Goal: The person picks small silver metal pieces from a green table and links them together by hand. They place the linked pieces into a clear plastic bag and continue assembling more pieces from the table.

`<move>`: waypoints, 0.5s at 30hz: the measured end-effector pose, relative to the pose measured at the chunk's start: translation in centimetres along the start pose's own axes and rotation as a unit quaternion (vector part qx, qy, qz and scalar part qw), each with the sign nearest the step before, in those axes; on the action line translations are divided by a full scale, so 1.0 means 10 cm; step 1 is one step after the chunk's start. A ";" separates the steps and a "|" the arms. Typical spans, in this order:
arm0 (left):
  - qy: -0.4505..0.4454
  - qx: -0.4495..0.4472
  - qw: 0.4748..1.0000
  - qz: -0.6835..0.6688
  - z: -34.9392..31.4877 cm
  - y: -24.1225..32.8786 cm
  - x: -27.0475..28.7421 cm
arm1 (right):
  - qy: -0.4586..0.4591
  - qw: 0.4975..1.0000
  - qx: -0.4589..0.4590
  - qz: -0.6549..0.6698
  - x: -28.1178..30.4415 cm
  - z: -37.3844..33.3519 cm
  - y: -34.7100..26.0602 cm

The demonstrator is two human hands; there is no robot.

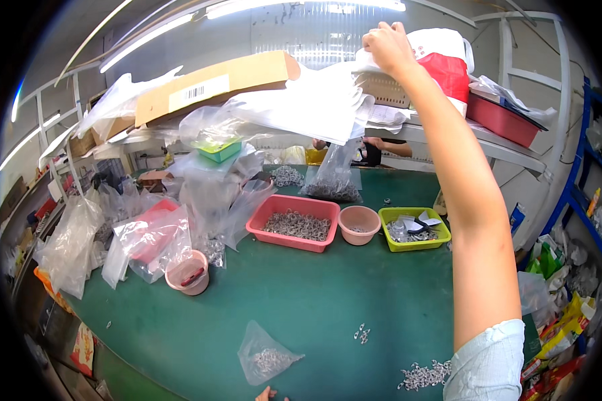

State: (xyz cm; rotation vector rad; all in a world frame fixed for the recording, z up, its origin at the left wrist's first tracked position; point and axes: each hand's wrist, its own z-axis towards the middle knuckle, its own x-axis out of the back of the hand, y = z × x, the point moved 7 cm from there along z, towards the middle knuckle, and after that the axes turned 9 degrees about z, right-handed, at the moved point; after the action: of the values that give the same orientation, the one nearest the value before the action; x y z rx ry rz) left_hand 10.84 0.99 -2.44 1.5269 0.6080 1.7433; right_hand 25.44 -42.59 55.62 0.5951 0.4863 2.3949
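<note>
My right arm stretches up and away to the shelf above the table. At its end my right hand [389, 50] has its fingers curled closed beside white sheets [314, 100] and a perforated beige basket [383, 89]; what the fingers grip, if anything, is hidden. Only some fingertips of my left hand [266, 394] show at the lower edge, just below a clear plastic bag [269, 357] with small silvery metal parts in it. Loose metal parts lie in a pile [425, 375] by my right sleeve, and a smaller cluster [362, 333] lies farther in.
Across the green table [301, 287] stand a pink tray [264, 226] of metal parts, a pink bowl [359, 217] and a yellow-green tray [418, 246]. Plastic bags [73, 234] and a pink cup [192, 284] crowd the left. A cardboard box [254, 69] lies on the shelf.
</note>
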 end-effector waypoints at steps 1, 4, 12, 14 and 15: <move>0.001 0.000 1.000 -0.002 0.00 0.03 0.00 | 0.034 0.999 0.018 0.006 0.02 0.00 0.00; 0.011 0.009 0.999 -0.043 -0.02 -0.04 -0.03 | 0.044 0.996 0.019 0.073 0.09 0.03 0.03; 0.011 -0.011 0.999 -0.029 0.02 -0.02 -0.02 | 0.035 0.986 0.092 0.134 -0.07 0.03 0.05; 0.014 -0.029 0.999 -0.022 0.01 0.00 0.00 | 0.020 0.985 0.148 0.088 -0.11 -0.01 -0.05; 0.013 -0.022 0.999 -0.025 -0.01 -0.02 0.02 | -0.011 0.986 0.150 0.071 -0.06 0.02 -0.09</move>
State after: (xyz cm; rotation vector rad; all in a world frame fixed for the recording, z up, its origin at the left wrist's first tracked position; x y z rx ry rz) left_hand 10.74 1.23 -2.49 1.4483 0.6131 1.7300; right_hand 26.40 -42.24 55.15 0.8096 0.8305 2.4639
